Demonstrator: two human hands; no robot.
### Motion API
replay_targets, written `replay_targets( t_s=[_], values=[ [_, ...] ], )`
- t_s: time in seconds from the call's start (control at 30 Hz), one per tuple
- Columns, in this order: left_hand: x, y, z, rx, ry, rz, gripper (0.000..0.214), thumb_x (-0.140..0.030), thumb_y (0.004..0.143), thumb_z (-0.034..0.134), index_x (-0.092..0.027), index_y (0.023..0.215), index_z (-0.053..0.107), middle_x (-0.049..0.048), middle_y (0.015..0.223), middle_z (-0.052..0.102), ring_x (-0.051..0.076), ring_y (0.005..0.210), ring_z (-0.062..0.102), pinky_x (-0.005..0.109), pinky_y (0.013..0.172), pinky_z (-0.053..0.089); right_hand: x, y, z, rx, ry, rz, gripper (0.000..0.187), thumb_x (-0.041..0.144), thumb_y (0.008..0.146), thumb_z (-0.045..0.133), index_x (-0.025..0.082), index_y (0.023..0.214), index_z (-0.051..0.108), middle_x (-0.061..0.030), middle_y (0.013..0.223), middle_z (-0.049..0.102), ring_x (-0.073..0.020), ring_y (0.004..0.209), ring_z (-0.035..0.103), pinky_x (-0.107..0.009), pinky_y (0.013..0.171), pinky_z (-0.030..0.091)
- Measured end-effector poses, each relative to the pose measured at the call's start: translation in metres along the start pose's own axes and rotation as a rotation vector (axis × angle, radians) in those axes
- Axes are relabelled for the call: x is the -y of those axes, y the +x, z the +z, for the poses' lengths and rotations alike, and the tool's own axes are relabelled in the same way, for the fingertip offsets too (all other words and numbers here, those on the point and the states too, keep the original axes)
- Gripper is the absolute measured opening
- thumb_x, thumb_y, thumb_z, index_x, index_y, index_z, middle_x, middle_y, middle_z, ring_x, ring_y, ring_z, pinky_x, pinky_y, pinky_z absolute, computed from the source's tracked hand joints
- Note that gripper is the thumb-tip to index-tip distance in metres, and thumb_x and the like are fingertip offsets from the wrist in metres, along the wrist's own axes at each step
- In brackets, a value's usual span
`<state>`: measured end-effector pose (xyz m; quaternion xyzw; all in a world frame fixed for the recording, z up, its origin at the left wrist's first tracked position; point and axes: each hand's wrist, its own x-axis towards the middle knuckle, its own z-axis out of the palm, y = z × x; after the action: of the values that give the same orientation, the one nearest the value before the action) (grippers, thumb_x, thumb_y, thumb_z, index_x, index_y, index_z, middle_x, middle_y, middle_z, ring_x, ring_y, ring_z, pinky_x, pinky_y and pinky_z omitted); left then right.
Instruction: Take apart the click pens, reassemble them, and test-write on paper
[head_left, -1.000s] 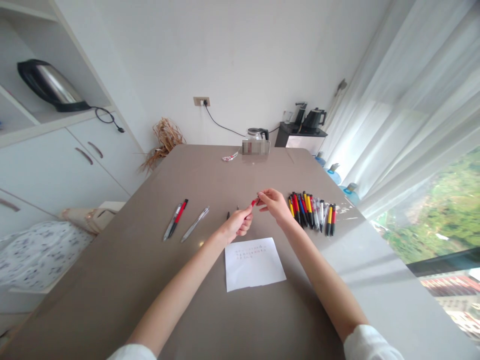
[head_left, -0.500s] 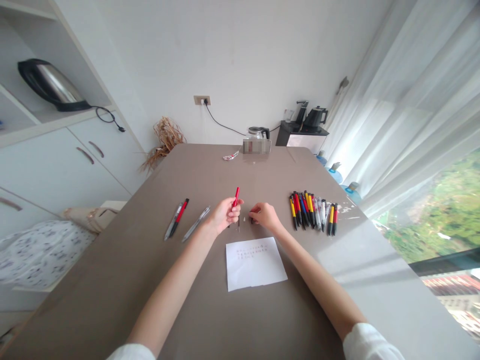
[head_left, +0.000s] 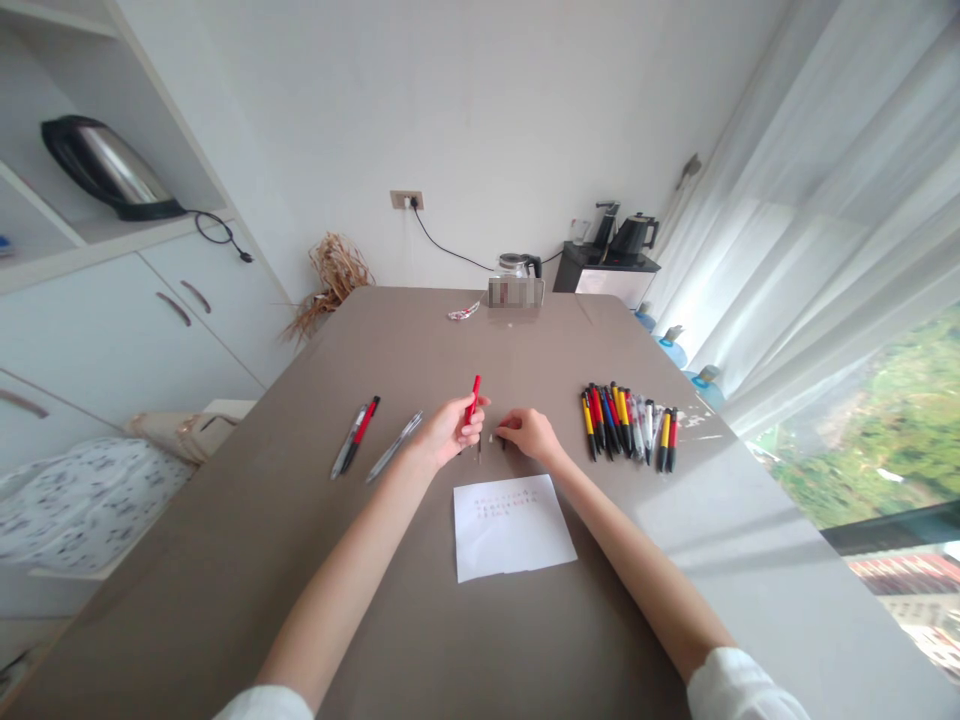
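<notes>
My left hand (head_left: pixel 455 427) is closed around a red pen barrel (head_left: pixel 474 396), which points up and away from me. A thin dark pen part (head_left: pixel 480 450) lies just below these fingers. Close by on the right, my right hand (head_left: pixel 531 434) rests low at the table, fingertips pinched together beside a small pale piece (head_left: pixel 491 438). Whatever those fingers hold is too small to name; a dark bit (head_left: pixel 503 443) shows under them. In front of both hands lies a white sheet of paper (head_left: pixel 514 545) with faint reddish handwriting.
Several mixed pens (head_left: pixel 611 420) lie in a row on the right. To the left are a red-and-black pen (head_left: pixel 361 434) and clear pens (head_left: pixel 395 447). A glass pot (head_left: pixel 513 265) stands at the brown table's (head_left: pixel 405 345) far edge.
My right fingertips have shifted slightly left, up to the small pale piece. My left hand keeps the red pen barrel almost in the same place.
</notes>
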<state>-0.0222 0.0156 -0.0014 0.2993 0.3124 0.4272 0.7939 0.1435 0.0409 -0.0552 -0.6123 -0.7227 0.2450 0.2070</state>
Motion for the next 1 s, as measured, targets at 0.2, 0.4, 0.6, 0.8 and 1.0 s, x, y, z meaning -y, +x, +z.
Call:
replay_targets(
  t_s=[0.2, 0.4, 0.6, 0.8, 1.0],
  values=[
    [0.001, 0.0, 0.001, -0.012, 0.029, -0.006, 0.017, -0.025, 0.081, 0.04, -0.012, 0.079, 0.05, -0.0057, 0.051, 0.032, 0.001, 0.034, 0.03, 0.013, 0.031, 0.018, -0.004, 0.003, -0.003, 0.007, 0.027, -0.001, 0.025, 0.041, 0.065, 0.058, 0.022, 0.079, 0.065, -0.0004, 0.069, 0.062, -0.0127, 0.063, 0.055, -0.021, 0.057, 0.036],
    [0.005, 0.002, 0.005, -0.043, 0.009, -0.007, 0.016, -0.024, 0.081, 0.04, -0.013, 0.078, 0.05, -0.0036, 0.052, 0.039, 0.003, 0.037, 0.036, 0.014, 0.033, 0.024, 0.006, 0.0, -0.018, -0.106, 0.079, -0.053, 0.029, 0.043, 0.072, 0.049, 0.019, 0.075, 0.064, -0.0022, 0.069, 0.062, -0.0124, 0.063, 0.053, -0.022, 0.058, 0.036],
    [0.01, 0.01, 0.004, -0.205, -0.158, 0.033, 0.014, -0.019, 0.081, 0.038, -0.012, 0.076, 0.049, 0.003, 0.06, 0.053, 0.008, 0.05, 0.051, 0.019, 0.046, 0.04, 0.036, -0.018, -0.042, -0.232, 0.166, -0.179, 0.03, 0.041, 0.077, 0.042, 0.017, 0.071, 0.059, -0.0014, 0.065, 0.06, -0.0101, 0.057, 0.049, -0.02, 0.055, 0.033],
    [0.011, 0.014, 0.003, -0.236, -0.26, 0.152, 0.017, -0.018, 0.082, 0.035, -0.013, 0.071, 0.047, 0.0079, 0.071, 0.059, 0.014, 0.071, 0.059, 0.026, 0.064, 0.046, 0.056, -0.033, -0.041, -0.146, 0.218, -0.235, 0.02, 0.036, 0.072, 0.05, 0.018, 0.068, 0.058, 0.0006, 0.065, 0.06, -0.0087, 0.055, 0.049, -0.019, 0.054, 0.034],
    [0.012, 0.008, 0.018, -0.221, -0.207, 0.193, 0.019, -0.018, 0.083, 0.035, -0.013, 0.071, 0.049, 0.0075, 0.076, 0.06, 0.014, 0.073, 0.059, 0.029, 0.067, 0.046, 0.06, -0.035, -0.022, -0.088, 0.238, -0.245, 0.014, 0.03, 0.069, 0.054, 0.019, 0.071, 0.062, 0.0005, 0.067, 0.062, -0.0097, 0.058, 0.052, -0.02, 0.057, 0.036]
  ],
)
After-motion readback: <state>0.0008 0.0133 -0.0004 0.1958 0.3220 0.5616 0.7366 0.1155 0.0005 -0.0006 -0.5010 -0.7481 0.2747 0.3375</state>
